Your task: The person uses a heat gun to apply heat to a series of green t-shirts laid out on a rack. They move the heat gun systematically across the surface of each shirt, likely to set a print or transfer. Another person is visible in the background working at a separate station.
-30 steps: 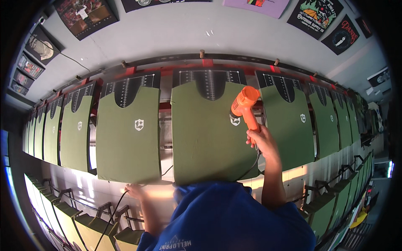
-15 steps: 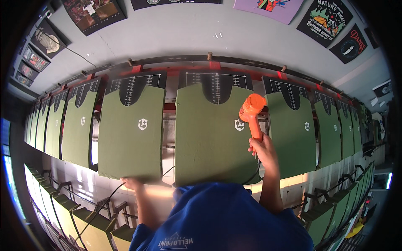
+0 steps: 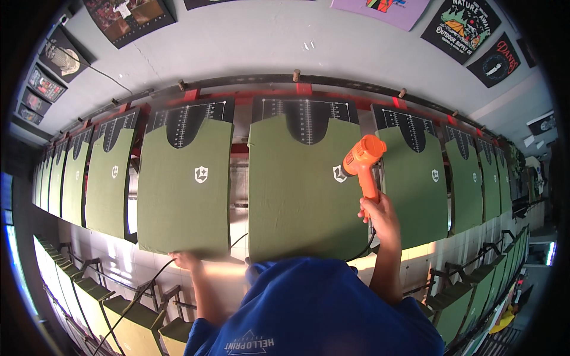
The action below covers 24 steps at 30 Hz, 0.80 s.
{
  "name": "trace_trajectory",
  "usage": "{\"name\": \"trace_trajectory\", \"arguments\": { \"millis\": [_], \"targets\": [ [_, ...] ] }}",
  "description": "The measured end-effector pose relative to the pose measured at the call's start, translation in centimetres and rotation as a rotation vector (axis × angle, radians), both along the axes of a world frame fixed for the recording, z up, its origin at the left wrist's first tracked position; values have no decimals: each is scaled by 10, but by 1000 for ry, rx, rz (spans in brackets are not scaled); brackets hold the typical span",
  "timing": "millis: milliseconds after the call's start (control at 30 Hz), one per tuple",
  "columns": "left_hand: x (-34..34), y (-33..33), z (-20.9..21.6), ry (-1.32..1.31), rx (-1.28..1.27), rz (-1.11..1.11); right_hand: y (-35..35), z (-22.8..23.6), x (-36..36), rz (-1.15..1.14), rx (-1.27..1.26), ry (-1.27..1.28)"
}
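Note:
My right hand point(image 3: 380, 215) is wrapped round the handle of an orange heat gun point(image 3: 366, 155). Its dark nozzle points left, close to the white shield emblem point(image 3: 339, 173) on the middle green shirt point(image 3: 297, 196), partly covering it from view. From the handle's base a black cord point(image 3: 369, 240) curves down to the left behind my blue top. At the lower edge of the neighbouring shirt on the left point(image 3: 184, 207), my left hand point(image 3: 186, 260) is closed on a black cable point(image 3: 157, 276). That cable runs off to the lower left.
Each shirt lies over a black board point(image 3: 306, 118) with white ruler markings, in a long row on a red and black rack point(image 3: 237, 79). Narrow gaps separate the boards. Behind me stands another row of shirt-covered boards point(image 3: 466, 305). Printed panels point(image 3: 460, 26) hang on the wall.
My right hand and the heat gun have shifted slightly right and down, and the gun has tilted. The left hand stays at the shirt's lower edge with the cable.

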<state>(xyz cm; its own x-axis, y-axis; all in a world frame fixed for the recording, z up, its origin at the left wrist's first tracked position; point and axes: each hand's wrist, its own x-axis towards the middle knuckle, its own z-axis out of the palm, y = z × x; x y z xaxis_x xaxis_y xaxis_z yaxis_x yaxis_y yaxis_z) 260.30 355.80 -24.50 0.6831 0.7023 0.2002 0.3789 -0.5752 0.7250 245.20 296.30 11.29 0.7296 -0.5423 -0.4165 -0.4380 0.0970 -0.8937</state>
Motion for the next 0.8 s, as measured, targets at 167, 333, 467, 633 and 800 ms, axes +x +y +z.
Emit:
{"name": "trace_trajectory", "arguments": {
  "millis": [167,333,467,633,800],
  "targets": [
    [-2,26,-21,-235,16,-75,0,6,1,55,80,-24],
    [0,32,-30,-219,6,-100,12,4,2,32,2,5],
    [-1,21,-23,-140,115,-83,7,7,-2,65,80,13],
    [-2,23,-17,-44,151,-110,11,10,-2,57,24,50],
    [-5,22,-7,-222,1,-52,14,13,-2,61,-11,55]
  ]
}}
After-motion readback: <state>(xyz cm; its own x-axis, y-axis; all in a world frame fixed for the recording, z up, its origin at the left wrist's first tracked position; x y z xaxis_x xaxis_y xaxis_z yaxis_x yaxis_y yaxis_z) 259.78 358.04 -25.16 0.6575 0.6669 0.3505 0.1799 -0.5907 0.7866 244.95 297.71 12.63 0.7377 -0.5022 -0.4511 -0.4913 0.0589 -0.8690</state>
